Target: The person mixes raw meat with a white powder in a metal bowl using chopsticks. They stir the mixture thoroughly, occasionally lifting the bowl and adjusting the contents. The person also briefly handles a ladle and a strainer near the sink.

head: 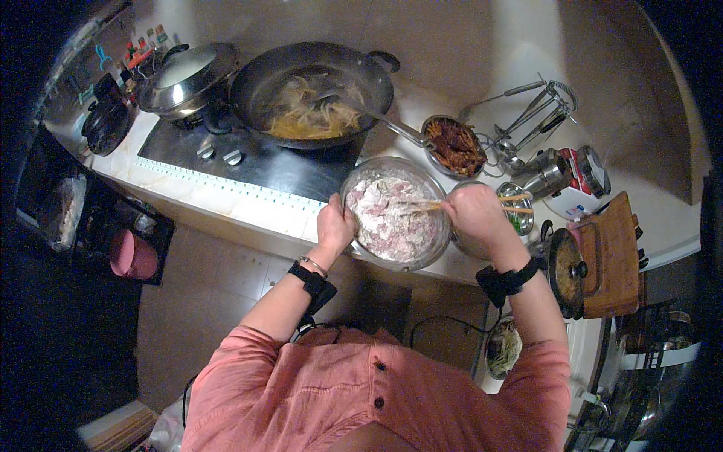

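A round bowl (444, 231) of floury white and pink pieces, which look like raw meat, is at the counter's front edge. My left hand (334, 224) grips its left rim. Closed around a pair of wooden chopsticks (426, 205), my right hand (476, 217) is over the bowl's right side, with the coated tips in the mixture. Behind the bowl, a large black wok (248, 107) on the hob holds steaming yellowish strips in liquid. A metal ladle (395, 125) leans across its rim. Right of the ladle's handle stands a bowl of reddish-brown shredded food (456, 146).
A lidded steel pan (183, 70) sits left of the wok. To the right are a utensil rack (542, 113), a small bowl with green bits (517, 217), a glass-lidded pot (566, 271) and a wooden cutting board (615, 260). A pink container (133, 257) is at lower left.
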Demonstrator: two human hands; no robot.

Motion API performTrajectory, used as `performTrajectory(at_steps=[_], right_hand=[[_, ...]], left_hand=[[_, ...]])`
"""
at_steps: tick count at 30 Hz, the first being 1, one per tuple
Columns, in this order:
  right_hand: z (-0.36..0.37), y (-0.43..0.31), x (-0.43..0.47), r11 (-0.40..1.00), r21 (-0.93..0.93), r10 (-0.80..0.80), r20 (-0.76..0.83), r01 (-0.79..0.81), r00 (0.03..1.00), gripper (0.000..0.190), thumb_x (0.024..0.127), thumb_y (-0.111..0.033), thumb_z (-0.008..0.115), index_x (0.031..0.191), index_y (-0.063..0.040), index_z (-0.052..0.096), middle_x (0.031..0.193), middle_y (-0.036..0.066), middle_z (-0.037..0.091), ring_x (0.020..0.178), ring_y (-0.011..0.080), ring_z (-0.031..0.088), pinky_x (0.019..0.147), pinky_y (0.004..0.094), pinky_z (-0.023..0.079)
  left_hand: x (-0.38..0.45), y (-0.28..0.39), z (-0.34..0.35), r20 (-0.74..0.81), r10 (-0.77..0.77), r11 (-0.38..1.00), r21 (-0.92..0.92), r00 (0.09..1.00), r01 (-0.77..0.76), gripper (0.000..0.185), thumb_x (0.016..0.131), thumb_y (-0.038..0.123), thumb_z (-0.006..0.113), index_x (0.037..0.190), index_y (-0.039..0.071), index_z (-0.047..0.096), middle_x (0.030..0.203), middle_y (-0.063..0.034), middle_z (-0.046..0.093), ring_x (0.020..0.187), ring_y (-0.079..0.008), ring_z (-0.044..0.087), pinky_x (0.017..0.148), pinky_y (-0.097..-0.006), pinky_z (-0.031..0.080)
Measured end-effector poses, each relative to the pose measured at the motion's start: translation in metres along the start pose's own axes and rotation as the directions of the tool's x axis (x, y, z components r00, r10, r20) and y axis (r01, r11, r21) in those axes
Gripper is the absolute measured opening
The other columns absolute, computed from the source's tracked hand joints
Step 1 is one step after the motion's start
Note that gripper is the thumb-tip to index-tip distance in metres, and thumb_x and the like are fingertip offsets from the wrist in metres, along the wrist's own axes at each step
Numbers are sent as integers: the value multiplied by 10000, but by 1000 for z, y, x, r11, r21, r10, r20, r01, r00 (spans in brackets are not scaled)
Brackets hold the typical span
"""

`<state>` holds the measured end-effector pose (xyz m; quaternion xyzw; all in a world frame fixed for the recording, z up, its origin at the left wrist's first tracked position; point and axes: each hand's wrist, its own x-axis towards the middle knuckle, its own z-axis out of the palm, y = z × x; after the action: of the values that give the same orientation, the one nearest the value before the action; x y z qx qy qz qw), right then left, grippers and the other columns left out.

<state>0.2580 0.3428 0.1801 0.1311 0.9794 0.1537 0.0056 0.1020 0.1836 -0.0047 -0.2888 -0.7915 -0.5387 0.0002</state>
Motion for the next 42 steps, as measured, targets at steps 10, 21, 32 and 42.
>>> performTrajectory(at_steps=[10,21,32,42], right_hand=[[15,32,16,990,-115,108,266,-80,958,241,804,-263,563,721,-55,650,727,171,625,723,340,615,654,428,491],[71,41,26,993,67,68,356,-98,932,303,844,-319,545,800,-37,648,770,172,633,749,350,611,693,441,480],[6,37,44,968,162,229,-247,-193,942,334,877,-311,455,763,-48,625,763,150,631,703,345,607,626,446,479],[-9,-39,133,973,-200,96,-100,-114,990,279,859,-257,516,872,19,553,768,202,623,720,297,638,622,379,518]], left_hand=[[1,-1,1,38,-17,1000,-19,999,18,118,769,54,528,842,-28,486,666,-274,557,661,-439,560,590,-484,449],[7,1,-1,66,0,999,-52,998,3,139,771,55,537,875,-29,499,704,-270,569,697,-442,563,615,-476,455],[1,-3,4,65,-74,997,-26,995,76,204,819,122,499,926,-51,506,671,-280,571,668,-449,570,608,-503,460],[-2,-2,3,69,-61,998,-12,996,62,269,823,108,474,996,-94,513,687,-285,581,664,-428,587,606,-487,473]])
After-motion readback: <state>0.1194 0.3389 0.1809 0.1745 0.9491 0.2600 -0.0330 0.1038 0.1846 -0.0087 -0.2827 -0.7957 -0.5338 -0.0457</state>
